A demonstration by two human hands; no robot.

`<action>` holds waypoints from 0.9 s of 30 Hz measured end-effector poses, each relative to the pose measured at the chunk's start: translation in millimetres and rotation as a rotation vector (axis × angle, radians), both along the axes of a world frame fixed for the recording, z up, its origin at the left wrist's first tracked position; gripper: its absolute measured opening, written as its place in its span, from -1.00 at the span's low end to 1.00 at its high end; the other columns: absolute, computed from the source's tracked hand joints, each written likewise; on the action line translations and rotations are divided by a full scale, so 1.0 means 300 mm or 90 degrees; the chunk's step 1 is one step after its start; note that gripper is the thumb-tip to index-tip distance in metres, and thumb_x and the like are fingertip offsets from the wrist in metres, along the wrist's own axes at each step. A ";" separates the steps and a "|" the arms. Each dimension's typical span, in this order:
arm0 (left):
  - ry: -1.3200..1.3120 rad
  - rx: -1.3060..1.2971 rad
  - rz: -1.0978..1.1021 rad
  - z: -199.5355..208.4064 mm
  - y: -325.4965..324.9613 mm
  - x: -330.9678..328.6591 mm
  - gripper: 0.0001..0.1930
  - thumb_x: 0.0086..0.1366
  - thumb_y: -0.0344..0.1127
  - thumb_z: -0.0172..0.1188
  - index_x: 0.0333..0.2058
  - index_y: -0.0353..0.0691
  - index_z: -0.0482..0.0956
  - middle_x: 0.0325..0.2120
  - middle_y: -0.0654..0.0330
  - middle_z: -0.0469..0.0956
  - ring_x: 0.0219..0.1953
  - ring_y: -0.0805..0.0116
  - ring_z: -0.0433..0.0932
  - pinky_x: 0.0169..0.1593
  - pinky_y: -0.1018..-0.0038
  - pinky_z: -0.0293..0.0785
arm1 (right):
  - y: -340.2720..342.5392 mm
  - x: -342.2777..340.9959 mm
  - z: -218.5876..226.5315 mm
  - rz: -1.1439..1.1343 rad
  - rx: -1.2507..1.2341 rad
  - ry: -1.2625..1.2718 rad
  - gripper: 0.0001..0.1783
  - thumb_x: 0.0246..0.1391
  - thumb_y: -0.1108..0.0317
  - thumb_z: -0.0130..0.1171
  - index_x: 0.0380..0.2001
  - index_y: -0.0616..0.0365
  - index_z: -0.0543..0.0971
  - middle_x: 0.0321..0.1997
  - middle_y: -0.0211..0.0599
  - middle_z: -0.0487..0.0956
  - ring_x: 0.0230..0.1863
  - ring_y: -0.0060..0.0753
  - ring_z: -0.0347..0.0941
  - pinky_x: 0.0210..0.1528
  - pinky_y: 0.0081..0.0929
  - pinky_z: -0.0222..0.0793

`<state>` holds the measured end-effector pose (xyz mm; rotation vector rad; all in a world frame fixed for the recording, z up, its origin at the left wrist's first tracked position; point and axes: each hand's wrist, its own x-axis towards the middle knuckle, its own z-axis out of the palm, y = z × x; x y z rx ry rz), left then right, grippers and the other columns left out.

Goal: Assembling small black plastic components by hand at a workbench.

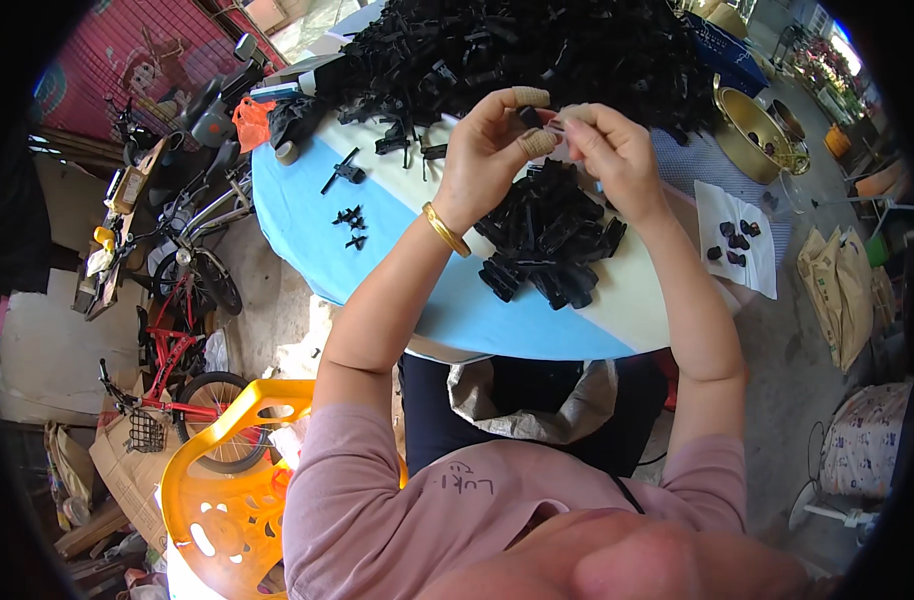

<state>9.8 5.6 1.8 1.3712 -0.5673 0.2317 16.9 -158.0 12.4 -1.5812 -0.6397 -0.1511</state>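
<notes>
Above the table, my two hands meet with their fingertips close together. My left hand (482, 150), with beige tape on its thumb and forefinger and a gold bangle at the wrist, pinches a small black part (529, 118). My right hand (617, 155) is closed in a pinch beside it, also with tape on a fingertip; what it grips is mostly hidden by the fingers. Just below the hands lies a heap of black plastic pieces (547, 235). Beyond them spreads a much larger pile of black parts (537, 50).
Loose black pieces (349, 215) lie left on the blue and cream tabletop (377, 290). A white sheet (712, 205) with several dark bits and a gold-coloured basin (737, 125) are at the right. A yellow chair (192, 490) and red bicycle (172, 350) stand left.
</notes>
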 end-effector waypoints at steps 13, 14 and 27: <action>-0.106 0.079 0.121 -0.011 -0.013 -0.027 -0.73 0.02 -0.51 0.23 -0.25 -0.32 0.45 -0.43 0.23 0.55 -0.40 0.54 0.52 -0.29 0.64 0.45 | 0.015 -0.031 0.018 -0.034 -0.116 -0.037 -0.85 0.08 0.39 0.02 -0.40 0.23 0.54 -0.64 -0.57 0.41 -0.59 -0.82 0.25 -0.59 -0.83 0.14; -0.155 0.116 0.171 -0.009 -0.017 -0.034 -0.75 0.01 -0.53 0.22 -0.27 -0.32 0.46 -0.44 0.19 0.56 -0.40 0.50 0.54 -0.31 0.62 0.46 | 0.017 -0.035 0.018 -0.034 -0.115 -0.035 -0.85 0.08 0.39 0.02 -0.40 0.23 0.54 -0.64 -0.57 0.41 -0.59 -0.82 0.25 -0.59 -0.83 0.14; -0.251 0.357 0.334 -0.009 -0.050 -0.043 -0.36 -0.12 -0.47 0.28 0.00 -0.17 0.25 -0.42 0.09 0.54 -0.40 0.19 0.55 -0.35 0.45 0.47 | 0.001 0.006 -0.001 -0.065 -0.136 -0.152 -0.81 -0.14 0.47 0.25 -0.37 0.22 0.53 -0.51 -0.55 0.47 -0.46 -0.78 0.34 -0.42 -0.79 0.25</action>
